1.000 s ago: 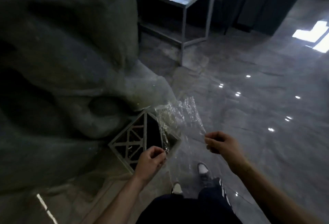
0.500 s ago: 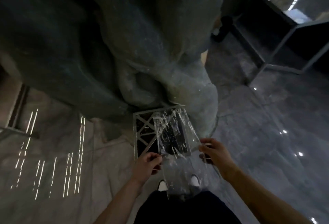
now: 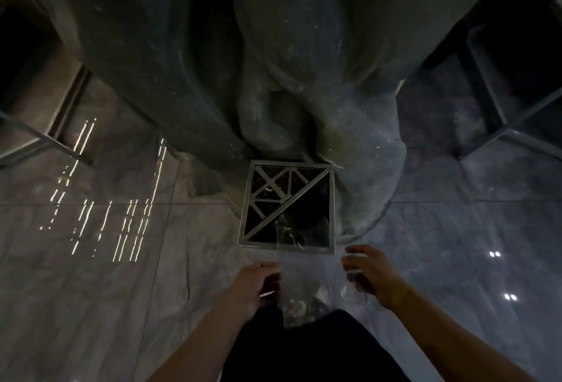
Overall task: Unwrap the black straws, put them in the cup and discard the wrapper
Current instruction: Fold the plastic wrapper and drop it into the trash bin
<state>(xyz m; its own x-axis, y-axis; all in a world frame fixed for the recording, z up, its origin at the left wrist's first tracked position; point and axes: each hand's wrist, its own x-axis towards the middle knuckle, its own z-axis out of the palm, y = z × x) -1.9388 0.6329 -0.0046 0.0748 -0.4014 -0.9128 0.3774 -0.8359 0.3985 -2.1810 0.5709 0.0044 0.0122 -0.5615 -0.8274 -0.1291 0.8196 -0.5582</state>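
Note:
A clear plastic wrapper point(image 3: 293, 272) hangs between my hands, its upper end over the near edge of a square metal-rimmed bin point(image 3: 244, 214). The bin's top is half lattice and half open triangle, dark inside. My left hand point(image 3: 258, 284) has its fingers curled at the wrapper's left edge and seems to pinch it. My right hand point(image 3: 369, 275) is at the wrapper's right side with fingers spread apart. No straws and no cup are in view.
A big grey rock-like sculpted column point(image 3: 273, 62) rises right behind the bin. Glossy marble floor point(image 3: 106, 260) spreads on both sides. Metal-framed furniture stands at far left point(image 3: 36, 138) and far right point(image 3: 501, 126). My dark trousers point(image 3: 304, 351) fill the bottom.
The view swung to face the bin squarely. The wrapper dropped from upright in front of me to hanging low over the bin's near edge. My right hand's fingers spread apart.

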